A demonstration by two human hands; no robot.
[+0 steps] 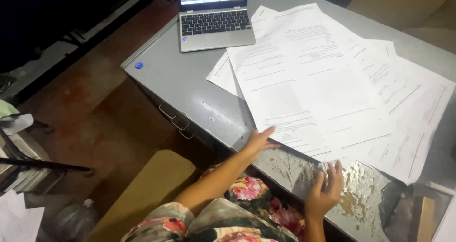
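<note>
Head view shows a grey metal trunk (190, 87) used as a work surface, its lid carrying several overlapping printed paper sheets (308, 80) fanned out so that each page is partly readable. The left hand (259, 141) lies flat and open at the near edge of the lid, fingertips touching the lower left corner of the top sheet; it pins the paper and grips nothing. The right hand (325, 189) is open with fingers spread and slightly curled, resting on the worn, paint-chipped rim just below the sheets; it holds nothing. An open laptop (213, 21) stands at the far corner of the lid, clear of the papers, screen facing the person.
</note>
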